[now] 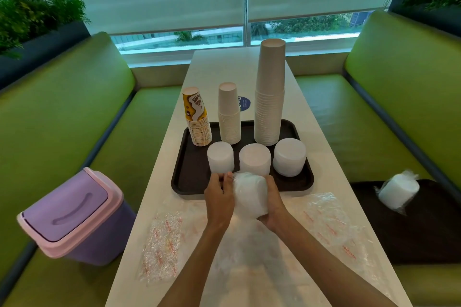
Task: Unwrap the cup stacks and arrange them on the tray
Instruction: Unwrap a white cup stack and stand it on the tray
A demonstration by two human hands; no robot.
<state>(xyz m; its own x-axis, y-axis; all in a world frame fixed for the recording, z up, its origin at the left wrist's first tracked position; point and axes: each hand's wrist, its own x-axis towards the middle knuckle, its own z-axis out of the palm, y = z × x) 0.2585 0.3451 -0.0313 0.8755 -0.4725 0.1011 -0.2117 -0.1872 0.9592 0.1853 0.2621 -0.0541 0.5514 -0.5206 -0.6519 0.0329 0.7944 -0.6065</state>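
Observation:
A black tray (pixel 184 182) on the white table carries a printed paper cup stack (pixel 197 119), a short white cup stack (pixel 229 113), a tall white cup stack (pixel 269 97) and three low white stacks (pixel 255 161). Over the tray's near edge I hold a wrapped white stack (pixel 249 194), still in clear plastic. My left hand (pixel 219 197) pinches the plastic at its far left end. My right hand (pixel 273 204) grips the stack from the right and below.
Empty crinkled wrappers lie on the table at near left (pixel 162 247) and near right (pixel 331 224). A purple bin (pixel 72 214) stands on the left green bench. Another wrapped stack (pixel 396 192) rests on a dark tray on the right bench.

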